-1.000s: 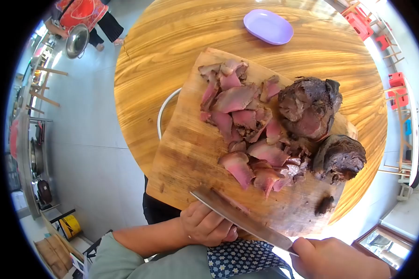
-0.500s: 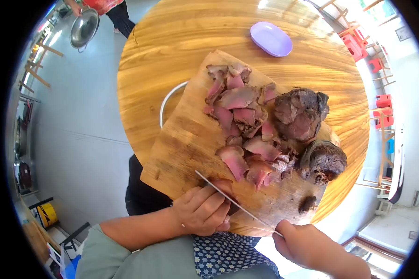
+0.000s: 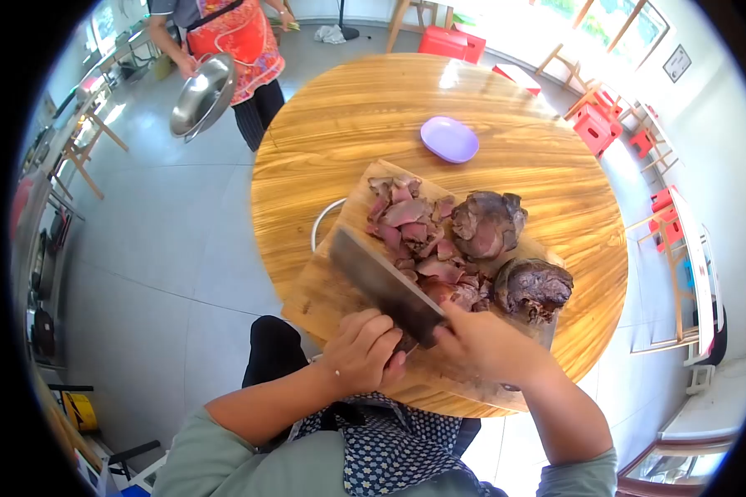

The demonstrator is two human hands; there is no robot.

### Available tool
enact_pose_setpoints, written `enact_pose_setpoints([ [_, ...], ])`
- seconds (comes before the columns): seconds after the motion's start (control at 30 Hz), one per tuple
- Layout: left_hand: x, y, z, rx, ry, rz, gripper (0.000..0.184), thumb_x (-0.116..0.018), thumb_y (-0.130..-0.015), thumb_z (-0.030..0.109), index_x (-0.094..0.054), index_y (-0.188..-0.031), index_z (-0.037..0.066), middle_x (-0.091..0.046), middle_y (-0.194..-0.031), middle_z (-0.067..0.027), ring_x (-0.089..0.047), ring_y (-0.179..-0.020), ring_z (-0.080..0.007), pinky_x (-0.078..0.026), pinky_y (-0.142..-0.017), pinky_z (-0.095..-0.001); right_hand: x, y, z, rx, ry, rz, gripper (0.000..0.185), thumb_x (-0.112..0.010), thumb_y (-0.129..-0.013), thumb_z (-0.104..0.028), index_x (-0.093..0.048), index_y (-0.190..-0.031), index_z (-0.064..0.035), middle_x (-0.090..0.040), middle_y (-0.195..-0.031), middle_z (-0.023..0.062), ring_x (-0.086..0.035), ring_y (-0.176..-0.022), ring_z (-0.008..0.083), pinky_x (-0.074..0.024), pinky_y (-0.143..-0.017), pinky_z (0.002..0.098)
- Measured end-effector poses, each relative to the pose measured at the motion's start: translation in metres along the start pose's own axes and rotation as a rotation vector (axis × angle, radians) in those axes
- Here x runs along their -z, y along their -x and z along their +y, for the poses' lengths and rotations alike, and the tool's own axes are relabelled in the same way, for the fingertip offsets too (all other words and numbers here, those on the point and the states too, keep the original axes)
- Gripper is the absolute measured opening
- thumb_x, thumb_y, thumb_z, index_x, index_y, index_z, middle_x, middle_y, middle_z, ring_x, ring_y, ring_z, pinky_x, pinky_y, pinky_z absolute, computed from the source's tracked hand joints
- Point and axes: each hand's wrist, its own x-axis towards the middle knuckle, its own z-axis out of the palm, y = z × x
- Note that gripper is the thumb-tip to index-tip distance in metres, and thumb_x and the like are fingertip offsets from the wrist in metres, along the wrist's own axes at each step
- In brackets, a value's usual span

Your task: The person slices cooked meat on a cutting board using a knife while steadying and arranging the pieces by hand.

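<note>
My right hand (image 3: 485,344) grips a broad cleaver (image 3: 381,282), its blade raised and turned flat-side up over the wooden cutting board (image 3: 313,291). Close by the blade's lower edge, my left hand (image 3: 363,352) is closed around a piece of cooked meat (image 3: 404,341), mostly hidden by the fingers. Sliced meat (image 3: 408,214), pink inside and brown at the edges, lies heaped on the board beyond the cleaver. To its right sit two dark chunks, a larger meat chunk (image 3: 489,225) and a nearer meat chunk (image 3: 535,288).
A purple dish (image 3: 449,139) stands on the round wooden table (image 3: 340,108) past the board. A white ring-shaped handle or cord (image 3: 322,222) pokes out at left. Another person (image 3: 240,50) in a red apron holds a metal wok (image 3: 205,95). Red stools (image 3: 595,128) stand at right.
The cleaver has lifted off the meat and swung leftward, its blade now showing broadside. My right hand moved up and inward. The view tilted up, showing more of the other person.
</note>
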Motion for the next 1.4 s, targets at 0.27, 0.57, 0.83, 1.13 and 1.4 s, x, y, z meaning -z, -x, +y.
enact_pose_setpoints([
  [0.27,0.023,-0.006,0.021,0.215,0.051,-0.080,0.060,-0.085,-0.073,0.025,-0.058,-0.122,0.004,-0.052,-0.118,-0.0192,-0.057,-0.102,-0.0363,-0.048,-0.090,-0.0469,0.000,0.058,0.010,-0.032,-0.815,0.338,0.028,-0.050,-0.106,-0.011,-0.048,-0.131,0.0001,-0.050,-0.067,0.0000,-0.047,-0.051,0.0090,-0.0422,-0.047,0.0259],
  [0.57,0.014,-0.010,0.007,0.191,-0.009,-0.091,0.059,-0.085,-0.074,0.017,-0.057,-0.124,0.003,-0.051,-0.121,-0.0207,-0.055,-0.106,-0.0397,-0.048,-0.092,-0.0472,-0.026,0.089,0.028,-0.068,-0.884,0.492,0.022,-0.053,-0.106,-0.014,-0.049,-0.122,0.0001,-0.050,-0.066,0.0013,-0.050,-0.050,0.0102,-0.0437,-0.047,0.0273],
  [0.83,0.015,-0.003,0.009,0.082,0.016,-0.091,0.057,-0.087,-0.073,0.021,-0.060,-0.119,0.000,-0.056,-0.117,-0.0204,-0.058,-0.104,-0.0401,-0.049,-0.092,-0.0469,0.008,0.105,-0.008,-0.167,-0.299,0.330,0.031,-0.066,-0.100,-0.028,-0.055,-0.110,-0.0013,-0.060,-0.065,0.0161,-0.062,-0.060,0.0344,-0.0475,-0.058,0.0412],
  [1.13,0.020,-0.005,0.007,-0.045,0.024,-0.063,0.053,-0.085,-0.074,0.027,-0.065,-0.116,0.002,-0.061,-0.119,-0.0150,-0.060,-0.105,-0.0364,-0.052,-0.088,-0.0434,0.014,0.109,-0.018,-0.072,-0.004,0.236,0.024,-0.067,-0.098,-0.023,-0.053,-0.098,-0.0029,-0.062,-0.080,0.0198,-0.062,-0.076,0.0443,-0.0460,-0.064,0.0500],
  [1.4,0.009,-0.006,-0.002,-0.005,0.059,-0.064,0.045,-0.082,-0.076,0.025,-0.067,-0.111,0.004,-0.064,-0.115,-0.0116,-0.063,-0.102,-0.0333,-0.052,-0.085,-0.0409,-0.020,0.116,0.007,-0.166,-0.193,0.388,0.019,-0.068,-0.098,-0.022,-0.059,-0.100,-0.0044,-0.062,-0.076,0.0149,-0.061,-0.068,0.0355,-0.0471,-0.061,0.0438],
])
